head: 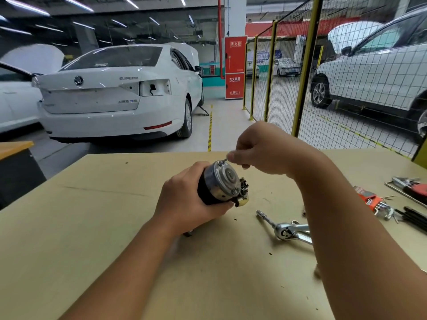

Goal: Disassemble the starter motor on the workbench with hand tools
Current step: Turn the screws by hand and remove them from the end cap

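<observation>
The starter motor (223, 183) lies on its side at the middle of the workbench (97, 227), its silver end cap facing me and its black body under my fingers. My left hand (184, 202) grips the black body from the left and below. My right hand (258, 150) hovers just above and right of the end cap, pinching a small silver bolt (224, 160) at the cap's upper rim. A second bolt head shows at the cap's lower right, beside the brass terminals.
A chrome ratchet with extension (284, 228) lies right of the motor. Farther right are an orange-holdered hex key set (374, 203), black tools (413, 218) and a metal tray with pliers (409, 187). Small debris dots the bench. Behind stand a white car (115, 93) and a mesh fence (307, 72).
</observation>
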A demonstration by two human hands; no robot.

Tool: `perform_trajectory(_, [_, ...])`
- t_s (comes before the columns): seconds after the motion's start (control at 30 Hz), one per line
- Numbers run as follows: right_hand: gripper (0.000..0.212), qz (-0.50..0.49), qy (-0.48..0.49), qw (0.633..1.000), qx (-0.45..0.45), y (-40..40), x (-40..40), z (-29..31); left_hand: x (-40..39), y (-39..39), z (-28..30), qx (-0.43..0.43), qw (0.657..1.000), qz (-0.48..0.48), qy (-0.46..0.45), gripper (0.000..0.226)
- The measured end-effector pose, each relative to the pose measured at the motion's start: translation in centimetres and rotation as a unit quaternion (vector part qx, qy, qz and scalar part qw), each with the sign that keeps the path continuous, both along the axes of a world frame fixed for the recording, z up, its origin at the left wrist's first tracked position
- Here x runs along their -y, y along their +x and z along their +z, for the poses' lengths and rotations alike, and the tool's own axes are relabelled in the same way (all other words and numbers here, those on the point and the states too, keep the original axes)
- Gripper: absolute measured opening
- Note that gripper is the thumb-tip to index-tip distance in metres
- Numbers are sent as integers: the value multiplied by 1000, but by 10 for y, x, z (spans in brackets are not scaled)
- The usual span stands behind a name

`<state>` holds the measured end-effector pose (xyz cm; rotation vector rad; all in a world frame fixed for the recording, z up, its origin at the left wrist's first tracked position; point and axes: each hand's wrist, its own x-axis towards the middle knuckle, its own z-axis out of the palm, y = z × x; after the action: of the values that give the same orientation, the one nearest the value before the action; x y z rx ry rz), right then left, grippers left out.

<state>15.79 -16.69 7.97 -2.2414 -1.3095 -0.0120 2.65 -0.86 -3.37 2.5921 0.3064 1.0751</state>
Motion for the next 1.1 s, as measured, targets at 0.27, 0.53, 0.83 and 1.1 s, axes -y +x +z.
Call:
perform_trajectory(0.27, [17,18,20,1000,3,-3,0,0,4,1,-3,0,1000,12,9,80])
perform_trajectory(0.53, [38,-18,-35,999,-6,-2,1,0,6,2,-4,5,999,15,30,78])
perform_trajectory(0.83, [37,-12,-10,1000,-20,-4,-5,-2,3,0,-3,11,1000,11,-6,80])
perform_trajectory(1.1, [34,13,6,1000,-27,-3,-1,-1,3,0,-2,11,1000,16,-13,79])
